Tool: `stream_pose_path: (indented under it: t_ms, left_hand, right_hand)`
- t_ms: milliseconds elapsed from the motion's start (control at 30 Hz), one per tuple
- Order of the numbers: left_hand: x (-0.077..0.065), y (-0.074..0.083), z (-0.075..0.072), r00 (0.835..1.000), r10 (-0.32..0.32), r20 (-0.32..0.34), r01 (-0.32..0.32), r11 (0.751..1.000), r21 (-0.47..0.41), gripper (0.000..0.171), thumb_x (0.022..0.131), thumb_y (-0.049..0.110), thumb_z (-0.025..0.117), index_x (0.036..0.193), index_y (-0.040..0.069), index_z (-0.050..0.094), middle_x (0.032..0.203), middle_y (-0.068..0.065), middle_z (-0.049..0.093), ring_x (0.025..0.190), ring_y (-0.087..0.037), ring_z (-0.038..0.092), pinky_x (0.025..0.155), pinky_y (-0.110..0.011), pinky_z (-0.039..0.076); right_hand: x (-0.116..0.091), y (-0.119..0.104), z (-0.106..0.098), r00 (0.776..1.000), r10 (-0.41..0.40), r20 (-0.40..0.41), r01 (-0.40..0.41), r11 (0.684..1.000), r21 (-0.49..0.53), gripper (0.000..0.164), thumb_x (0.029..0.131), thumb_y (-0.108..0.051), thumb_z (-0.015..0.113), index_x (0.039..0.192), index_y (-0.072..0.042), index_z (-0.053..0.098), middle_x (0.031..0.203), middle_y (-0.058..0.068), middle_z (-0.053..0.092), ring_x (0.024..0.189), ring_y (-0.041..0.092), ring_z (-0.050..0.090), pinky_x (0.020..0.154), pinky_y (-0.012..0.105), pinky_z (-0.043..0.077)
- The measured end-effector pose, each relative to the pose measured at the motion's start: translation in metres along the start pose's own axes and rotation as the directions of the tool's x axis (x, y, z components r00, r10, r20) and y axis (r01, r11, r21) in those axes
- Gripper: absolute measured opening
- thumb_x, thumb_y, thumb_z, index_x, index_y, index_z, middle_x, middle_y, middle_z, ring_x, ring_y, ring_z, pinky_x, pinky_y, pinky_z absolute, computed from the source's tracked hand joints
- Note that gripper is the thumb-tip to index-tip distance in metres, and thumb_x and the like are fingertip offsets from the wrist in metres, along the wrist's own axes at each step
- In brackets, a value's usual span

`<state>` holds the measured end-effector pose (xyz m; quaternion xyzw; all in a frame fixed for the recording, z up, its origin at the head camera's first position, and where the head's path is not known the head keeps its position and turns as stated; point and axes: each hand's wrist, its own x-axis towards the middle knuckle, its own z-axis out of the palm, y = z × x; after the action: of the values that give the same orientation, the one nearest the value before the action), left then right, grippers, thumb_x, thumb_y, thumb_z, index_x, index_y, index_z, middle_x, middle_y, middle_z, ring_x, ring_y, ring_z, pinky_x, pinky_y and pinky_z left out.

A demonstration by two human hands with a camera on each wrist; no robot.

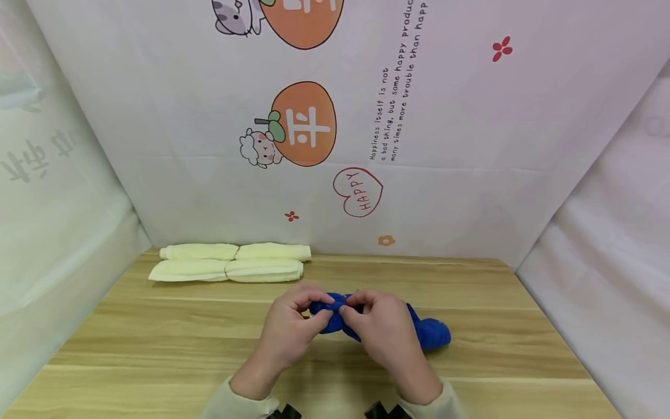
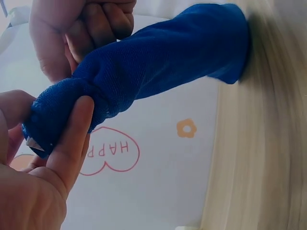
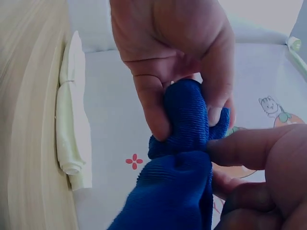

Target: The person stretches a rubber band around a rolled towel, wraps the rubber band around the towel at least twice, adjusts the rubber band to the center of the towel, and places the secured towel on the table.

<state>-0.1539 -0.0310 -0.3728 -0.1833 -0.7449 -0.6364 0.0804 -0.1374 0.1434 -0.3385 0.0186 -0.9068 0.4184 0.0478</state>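
Note:
A rolled blue towel (image 1: 433,334) is held up over the front middle of the table, its far end slanting down to the right. My left hand (image 1: 289,327) pinches the short left end between thumb and fingers. Close beside it, my right hand (image 1: 388,329) pinches the towel at a narrow, gathered spot. In the left wrist view the long part of the blue roll (image 2: 168,52) reaches down to the tabletop. The right wrist view shows the cinched fold (image 3: 184,160) between both hands; whether a band goes round it, I cannot tell.
Two pale yellow rolled towels (image 1: 264,270), each cinched at the middle, lie side by side at the back left of the wooden table (image 1: 471,372). A white printed sheet (image 1: 445,209) rises behind the table, and white sheets hang at both sides.

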Motion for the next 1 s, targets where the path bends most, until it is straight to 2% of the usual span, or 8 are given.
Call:
stream_pose_path:
  t_ms: [133, 233, 400, 533, 767, 867, 1000]
  left_hand:
    - [0.0, -0.002, 0.001, 1.0, 0.014, 0.004, -0.014, 1.0, 0.01, 0.018, 0.086, 0.002, 0.076, 0.087, 0.02, 0.077, 0.104, 0.003, 0.064, 0.091, -0.023, 0.057, 0.061, -0.027, 0.052]
    - [-0.001, -0.003, 0.002, 1.0, 0.012, 0.016, -0.012, 1.0, -0.006, 0.018, 0.086, 0.001, 0.076, 0.085, 0.02, 0.077, 0.104, 0.003, 0.064, 0.093, -0.024, 0.058, 0.06, -0.028, 0.054]
    - [-0.002, -0.001, 0.005, 0.999, 0.01, 0.041, -0.01, 1.0, -0.007, 0.018, 0.086, 0.0, 0.075, 0.085, 0.018, 0.077, 0.104, 0.002, 0.064, 0.093, -0.023, 0.059, 0.059, -0.028, 0.054]
    - [-0.003, -0.001, 0.006, 0.999, -0.001, 0.04, 0.001, 1.0, 0.019, 0.018, 0.086, 0.001, 0.074, 0.086, 0.019, 0.077, 0.104, 0.004, 0.064, 0.092, -0.022, 0.058, 0.06, -0.026, 0.052]
    - [-0.004, 0.0, 0.005, 0.998, -0.001, 0.058, 0.0, 1.0, 0.018, 0.02, 0.087, 0.002, 0.073, 0.087, 0.021, 0.077, 0.106, 0.007, 0.063, 0.091, -0.02, 0.059, 0.059, -0.026, 0.052]
    - [-0.004, 0.001, 0.004, 0.997, 0.005, 0.074, -0.007, 1.0, 0.028, 0.019, 0.087, 0.002, 0.072, 0.088, 0.02, 0.077, 0.106, 0.008, 0.063, 0.092, -0.019, 0.059, 0.059, -0.026, 0.052]
    - [-0.003, 0.002, 0.002, 0.997, 0.03, 0.075, -0.036, 0.996, 0.083, 0.02, 0.087, 0.001, 0.072, 0.088, 0.02, 0.077, 0.105, 0.011, 0.063, 0.094, -0.016, 0.059, 0.062, -0.027, 0.053]
  right_hand:
    - [0.003, 0.002, 0.001, 0.999, 0.003, 0.043, -0.005, 0.999, 0.045, 0.008, 0.087, -0.016, 0.072, 0.094, -0.012, 0.073, 0.061, -0.001, 0.056, 0.05, 0.016, 0.051, 0.046, 0.029, 0.041]
    - [0.004, 0.005, 0.003, 0.999, 0.004, 0.038, -0.005, 0.999, 0.042, 0.009, 0.083, -0.011, 0.069, 0.091, -0.012, 0.072, 0.059, 0.0, 0.055, 0.048, 0.016, 0.049, 0.044, 0.029, 0.04]
    - [0.007, 0.009, 0.006, 1.0, 0.018, 0.016, -0.018, 1.0, -0.006, 0.002, 0.08, -0.013, 0.068, 0.082, -0.014, 0.067, 0.056, -0.001, 0.052, 0.046, 0.017, 0.047, 0.043, 0.029, 0.036]
    - [0.009, 0.012, 0.005, 0.999, 0.029, 0.03, -0.029, 0.999, -0.026, 0.004, 0.08, -0.015, 0.067, 0.078, -0.015, 0.064, 0.057, -0.001, 0.052, 0.048, 0.017, 0.047, 0.045, 0.028, 0.035]
    - [0.013, 0.016, 0.002, 0.993, 0.086, 0.084, -0.099, 0.982, 0.162, 0.008, 0.081, -0.009, 0.063, 0.073, -0.008, 0.061, 0.055, 0.0, 0.042, 0.044, 0.015, 0.034, 0.043, 0.026, 0.026]
    - [0.014, 0.018, 0.001, 0.989, 0.104, 0.109, -0.125, 0.971, 0.203, 0.008, 0.083, -0.008, 0.064, 0.075, -0.007, 0.064, 0.062, 0.001, 0.05, 0.049, 0.017, 0.04, 0.046, 0.027, 0.03]
    - [0.015, 0.019, -0.002, 0.981, 0.122, 0.151, -0.153, 0.966, 0.207, 0.009, 0.088, -0.015, 0.067, 0.081, -0.01, 0.071, 0.072, 0.003, 0.059, 0.061, 0.021, 0.05, 0.054, 0.03, 0.038]
